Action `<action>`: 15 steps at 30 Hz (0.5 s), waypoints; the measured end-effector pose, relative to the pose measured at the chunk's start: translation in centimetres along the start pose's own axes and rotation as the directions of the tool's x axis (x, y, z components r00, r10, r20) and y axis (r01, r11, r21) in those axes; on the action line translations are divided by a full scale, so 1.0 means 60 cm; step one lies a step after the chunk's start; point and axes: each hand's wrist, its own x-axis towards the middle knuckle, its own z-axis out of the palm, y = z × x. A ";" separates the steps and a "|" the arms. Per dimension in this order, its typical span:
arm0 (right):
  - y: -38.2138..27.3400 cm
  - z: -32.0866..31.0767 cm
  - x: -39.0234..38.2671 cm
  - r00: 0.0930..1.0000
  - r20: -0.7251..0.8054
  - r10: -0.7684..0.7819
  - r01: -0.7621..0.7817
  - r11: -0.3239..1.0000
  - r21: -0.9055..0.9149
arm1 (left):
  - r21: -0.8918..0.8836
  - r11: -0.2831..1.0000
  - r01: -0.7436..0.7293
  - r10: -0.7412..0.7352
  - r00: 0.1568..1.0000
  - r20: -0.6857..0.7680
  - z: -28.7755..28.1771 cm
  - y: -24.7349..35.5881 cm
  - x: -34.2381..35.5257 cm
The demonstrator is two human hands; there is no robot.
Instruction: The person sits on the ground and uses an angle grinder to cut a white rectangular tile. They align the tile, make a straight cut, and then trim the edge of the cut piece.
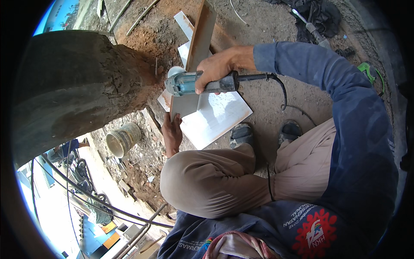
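My right hand (216,68) is wrapped round the body of a teal and black angle grinder (183,83). Its pale round disc (176,71) sits at the edge of a long grey tile piece (186,105), which passes beneath the tool. Whether the disc touches the tile I cannot tell. My left hand (171,134) grips the near end of that piece, with the thumb on its face. Under it a large glossy white tile (220,117) lies on the ground. Beyond the grinder, a narrow white offcut (184,25) lies partly behind the tilted piece.
A thick dark concrete column (64,90) with a crumbled base stands close on the left. Below it is a dirty bucket (123,139) among rubble. My sandalled feet (242,134) are beside the white tile. The grinder's cord (280,84) hangs right; dark cloth (321,19) lies far right.
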 end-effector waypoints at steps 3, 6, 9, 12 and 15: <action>-0.001 0.000 -0.002 1.000 -0.010 0.002 -0.002 1.000 0.003 | 0.012 0.996 -0.093 0.094 0.993 -0.071 0.006 0.003 -0.002; -0.005 0.000 -0.005 1.000 -0.006 -0.006 0.006 1.000 0.004 | 0.013 0.995 -0.095 0.096 0.993 -0.074 0.006 0.007 -0.002; -0.006 0.000 -0.007 1.000 -0.010 -0.011 0.011 1.000 0.016 | 0.004 1.000 -0.016 0.016 1.000 -0.002 0.000 0.008 -0.002; -0.007 0.000 -0.006 1.000 -0.004 -0.011 0.011 1.000 0.001 | 0.032 0.999 0.001 -0.001 1.000 -0.005 -0.001 0.006 -0.001; -0.006 -0.001 -0.005 1.000 -0.006 -0.008 0.007 1.000 -0.028 | 0.001 0.996 -0.087 0.087 0.994 -0.066 0.005 0.001 -0.001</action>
